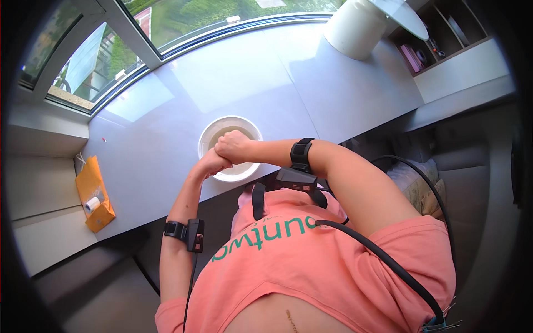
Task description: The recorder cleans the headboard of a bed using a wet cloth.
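Over a round white tub (202,143) with cloudy liquid in it, my two hands are pressed together. My left hand (213,162) has its fingers curled, at the near left part of the tub's opening. Touching it from the upper right, my right hand (234,145) is closed like a fist. No object shows between the fingers, and the insides of both hands are hidden. The tub stands on the near edge of a pale grey tabletop (166,166).
An orange paper bag (93,183) and a small white roll (92,204) lie at the left. A tiny red item (104,140) is beyond them. Back right stand a white cylindrical container (356,31) and a shelf unit (447,52). Windows border the far side. Black cables (387,260) run by my right arm.
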Demonstrator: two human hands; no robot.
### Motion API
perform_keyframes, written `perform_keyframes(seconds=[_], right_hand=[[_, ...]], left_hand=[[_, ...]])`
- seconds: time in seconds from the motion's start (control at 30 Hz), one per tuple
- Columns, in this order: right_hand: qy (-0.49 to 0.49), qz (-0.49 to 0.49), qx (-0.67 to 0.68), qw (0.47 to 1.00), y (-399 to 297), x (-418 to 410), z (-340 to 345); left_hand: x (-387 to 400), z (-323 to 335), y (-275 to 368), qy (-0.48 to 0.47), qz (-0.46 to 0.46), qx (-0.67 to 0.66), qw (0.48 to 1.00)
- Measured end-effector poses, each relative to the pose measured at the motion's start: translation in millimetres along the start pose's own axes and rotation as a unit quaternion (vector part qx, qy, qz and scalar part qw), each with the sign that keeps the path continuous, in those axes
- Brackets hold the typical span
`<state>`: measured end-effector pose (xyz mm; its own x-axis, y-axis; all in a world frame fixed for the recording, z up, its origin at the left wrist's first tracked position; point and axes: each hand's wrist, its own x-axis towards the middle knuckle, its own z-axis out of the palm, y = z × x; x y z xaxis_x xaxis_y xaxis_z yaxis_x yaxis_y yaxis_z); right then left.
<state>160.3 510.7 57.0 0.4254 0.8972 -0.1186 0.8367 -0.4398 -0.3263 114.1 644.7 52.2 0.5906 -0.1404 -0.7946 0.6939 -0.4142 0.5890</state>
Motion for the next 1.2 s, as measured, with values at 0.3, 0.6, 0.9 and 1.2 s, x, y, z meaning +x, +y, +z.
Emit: perform_keyframes(seconds=[0.3, 0.6, 0.9, 1.2], right_hand=[[0.019, -0.042, 0.053, 0.998, 8, 3, -8], [0.047, -0.043, 0.043, 0.997, 7, 3, 0], [0.031, -0.028, 0.031, 0.999, 5, 17, 7], [-0.05, -0.044, 0.016, 0.998, -2, 8, 5]], left_hand=[[-1, 2, 0, 0.151, 0.104, 0.191, 0.964], [0, 13, -12, 0.236, 0.093, 0.205, 0.945], [-3, 12, -17, 0.289, 0.085, 0.239, 0.923], [-7, 18, -25, 0.224, 0.071, 0.217, 0.948]])
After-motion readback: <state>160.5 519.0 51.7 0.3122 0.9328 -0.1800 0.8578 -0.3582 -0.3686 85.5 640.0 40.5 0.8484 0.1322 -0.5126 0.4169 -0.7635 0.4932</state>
